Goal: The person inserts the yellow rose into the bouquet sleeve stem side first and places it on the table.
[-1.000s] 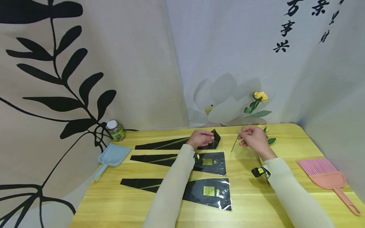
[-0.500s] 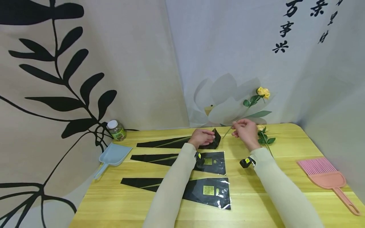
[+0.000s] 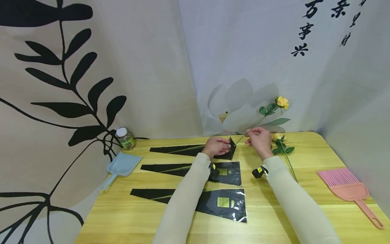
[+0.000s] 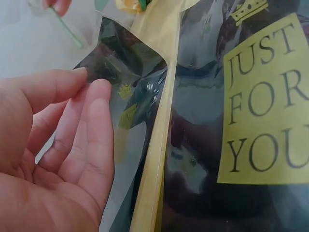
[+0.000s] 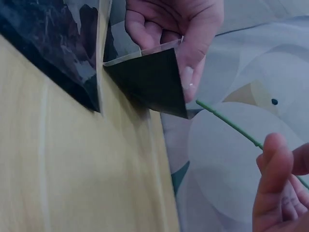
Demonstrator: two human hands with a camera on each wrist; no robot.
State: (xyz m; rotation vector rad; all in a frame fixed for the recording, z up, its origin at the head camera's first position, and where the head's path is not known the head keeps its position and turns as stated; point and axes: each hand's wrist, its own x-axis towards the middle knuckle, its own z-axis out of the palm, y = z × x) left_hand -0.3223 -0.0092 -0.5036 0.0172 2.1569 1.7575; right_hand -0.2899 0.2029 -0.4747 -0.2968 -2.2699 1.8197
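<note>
At the back of the table, my left hand (image 3: 215, 147) pinches the mouth edge of a black flower sleeve (image 3: 176, 150). The left wrist view shows thumb and fingertips on the film (image 4: 130, 63), which stands lifted at that end. My right hand (image 3: 259, 139) holds a yellow rose (image 3: 282, 102) by its green stem, bloom tilted up and to the right. In the right wrist view the bare end of the stem (image 5: 231, 124) points at the raised sleeve corner (image 5: 149, 82), close to the left thumb. Whether it touches the sleeve I cannot tell.
Two more black sleeves lie in front, a middle one (image 3: 231, 173) and a near one (image 3: 210, 206). Another yellow rose (image 3: 283, 147) lies right of my right hand. A blue dustpan (image 3: 124, 164) and lidded jar (image 3: 125, 139) stand left, a pink brush (image 3: 347, 188) right.
My right hand has moved left with the rose, bringing the stem end up to the sleeve's mouth. The left hand stays in nearly the same place on the sleeve.
</note>
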